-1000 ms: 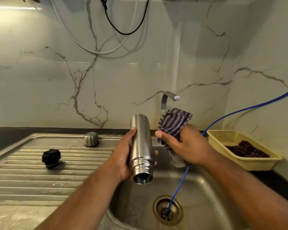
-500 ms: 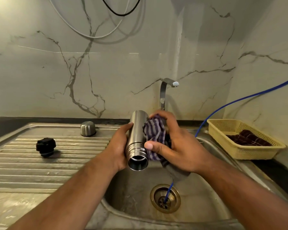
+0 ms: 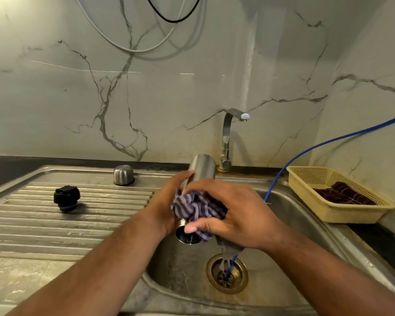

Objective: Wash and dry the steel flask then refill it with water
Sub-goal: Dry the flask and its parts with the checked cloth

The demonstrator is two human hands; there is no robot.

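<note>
"Hands first: what is each one doing?"
"The left hand grips the cylindrical brushed-steel flask from its left side. The right hand clasps a purple-and-white striped cloth, wrapped against the flask's middle."
"And where is the flask?"
"Above the stainless-steel sink basin, tilted, with its open mouth toward the camera and downward. A domed steel cap and a black plastic stopper stand apart on the ribbed draining board, left of the basin."
</note>
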